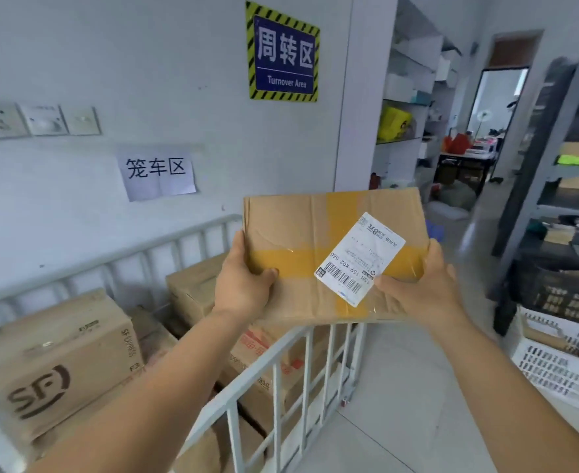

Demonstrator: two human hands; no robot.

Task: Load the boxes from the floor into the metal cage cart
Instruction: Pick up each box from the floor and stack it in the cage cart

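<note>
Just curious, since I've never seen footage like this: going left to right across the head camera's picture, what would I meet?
SF box in the cage cart → left hand → held box → shipping label → right hand → white crate.

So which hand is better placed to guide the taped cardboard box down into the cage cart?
Probably the left hand: it grips the brown cardboard box with yellow tape on the side over the white metal cage cart. The right hand is outside the rail.

Brown cardboard box (298, 233) crossed by yellow tape, white label (359, 259) (black barcode); blue wall sign (283, 51) bordered in yellow-black stripes; white cage cart (281, 367).
</note>
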